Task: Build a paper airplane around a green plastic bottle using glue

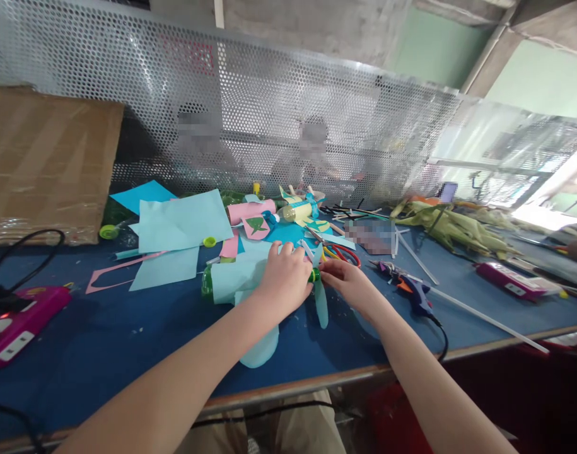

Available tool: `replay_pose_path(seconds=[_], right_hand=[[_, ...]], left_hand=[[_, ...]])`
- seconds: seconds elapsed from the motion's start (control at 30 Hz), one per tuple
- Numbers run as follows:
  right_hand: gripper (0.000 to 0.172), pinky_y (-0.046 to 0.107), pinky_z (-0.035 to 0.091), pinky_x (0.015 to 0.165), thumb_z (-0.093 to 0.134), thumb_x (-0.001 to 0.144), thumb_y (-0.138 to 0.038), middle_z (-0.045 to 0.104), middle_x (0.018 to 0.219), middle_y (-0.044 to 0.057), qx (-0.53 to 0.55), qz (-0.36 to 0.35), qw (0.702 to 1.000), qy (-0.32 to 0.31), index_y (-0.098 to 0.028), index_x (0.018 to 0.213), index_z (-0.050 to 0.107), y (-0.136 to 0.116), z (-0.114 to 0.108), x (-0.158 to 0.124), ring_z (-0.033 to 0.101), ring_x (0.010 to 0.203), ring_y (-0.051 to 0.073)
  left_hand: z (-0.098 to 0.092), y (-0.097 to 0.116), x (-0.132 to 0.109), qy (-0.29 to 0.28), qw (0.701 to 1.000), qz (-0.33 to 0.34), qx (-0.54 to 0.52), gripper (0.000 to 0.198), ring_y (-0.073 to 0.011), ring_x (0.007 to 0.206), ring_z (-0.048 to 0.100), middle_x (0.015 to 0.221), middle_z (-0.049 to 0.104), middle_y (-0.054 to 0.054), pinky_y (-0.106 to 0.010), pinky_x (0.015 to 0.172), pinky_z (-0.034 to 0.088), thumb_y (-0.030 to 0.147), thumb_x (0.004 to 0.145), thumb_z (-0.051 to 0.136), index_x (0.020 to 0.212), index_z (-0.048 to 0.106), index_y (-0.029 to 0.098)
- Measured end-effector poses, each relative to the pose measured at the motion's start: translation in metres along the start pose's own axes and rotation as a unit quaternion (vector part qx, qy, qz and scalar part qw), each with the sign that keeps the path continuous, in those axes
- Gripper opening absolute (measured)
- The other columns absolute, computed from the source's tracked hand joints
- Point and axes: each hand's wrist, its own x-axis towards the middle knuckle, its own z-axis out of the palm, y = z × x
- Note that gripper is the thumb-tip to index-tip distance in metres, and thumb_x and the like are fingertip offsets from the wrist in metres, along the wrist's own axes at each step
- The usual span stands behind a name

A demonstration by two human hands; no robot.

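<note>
On the blue table lies a green plastic bottle (207, 282), wrapped in light blue paper (236, 282) with a rounded paper wing (260, 350) hanging toward me. My left hand (285, 274) is closed over the neck end of the bottle. At the mouth, the fingertips of my right hand (342, 277) pinch around the green cap (315, 275). A light blue paper propeller blade (321, 306) hangs down from the cap. Red-handled scissors (347, 254) lie just behind my right hand.
Light blue sheets (179, 221) and a pink-wrapped bottle (250, 212) lie behind. A glue gun (415, 293) and a white glue stick (491, 320) are at right. Power strips (28, 321) sit at both sides. Cardboard (46, 164) leans at left; a perforated metal screen (269, 94) stands behind.
</note>
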Motion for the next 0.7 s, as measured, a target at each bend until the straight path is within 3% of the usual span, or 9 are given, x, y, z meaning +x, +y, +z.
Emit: replay_pose_path(seconds=[0.43,0.7], right_hand=[[0.018,0.033,0.051,0.072,0.063,0.065,-0.03,0.064,0.072,0.002,-0.04,-0.019,0.999,0.017,-0.017,0.076,0.061,0.0029,0.0003,0.0007,0.063,0.07,0.018],[0.014,0.036,0.054,0.078,0.058,0.069,-0.028,0.069,0.081,0.004,-0.011,-0.02,1.0,-0.004,-0.02,0.08,0.06,0.0083,0.0017,-0.0017,0.066,0.076,0.02]], left_hand=[[0.0007,0.0015,0.0007,0.003,0.999,0.007,-0.043,0.018,-0.0333,0.108,0.049,0.099,0.067,-0.011,-0.05,0.094,0.034,0.024,0.083,0.058,0.087,0.072,0.014],[0.0015,0.0016,-0.0036,0.03,0.999,-0.01,-0.019,0.017,-0.0334,0.106,0.051,0.096,0.067,-0.011,-0.054,0.095,0.032,0.029,0.08,0.063,0.086,0.071,0.015]])
